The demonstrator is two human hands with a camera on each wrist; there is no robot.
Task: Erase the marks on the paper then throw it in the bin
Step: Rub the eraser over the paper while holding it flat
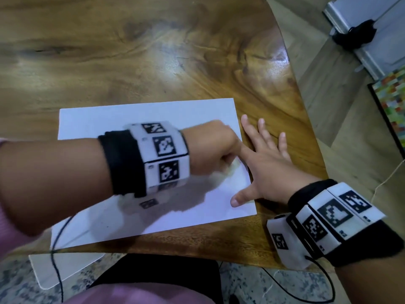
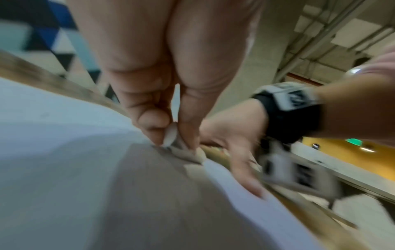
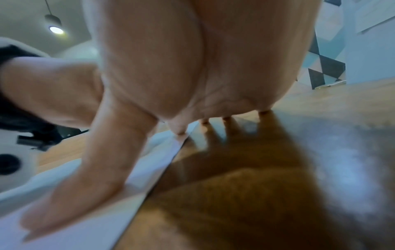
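Note:
A white sheet of paper (image 1: 131,115) lies flat on the wooden table (image 1: 153,51). My left hand (image 1: 210,148) reaches across it to its right edge, fingers curled. In the left wrist view its fingertips pinch a small pale eraser (image 2: 171,135) and hold it down on the paper (image 2: 53,135). My right hand (image 1: 267,163) lies flat with its fingers spread: the thumb presses on the paper, the other fingers rest on the table beside it. The right wrist view shows the thumb (image 3: 85,186) on the sheet (image 3: 149,169). I see only a tiny dark speck (image 1: 107,227) on the paper.
The table's right edge (image 1: 306,119) is close to my right hand, with floor beyond it. A colourful mat (image 1: 392,102) lies on the floor at the right. A white object (image 1: 54,270) sits below the table's front edge. Black cables hang from both wristbands.

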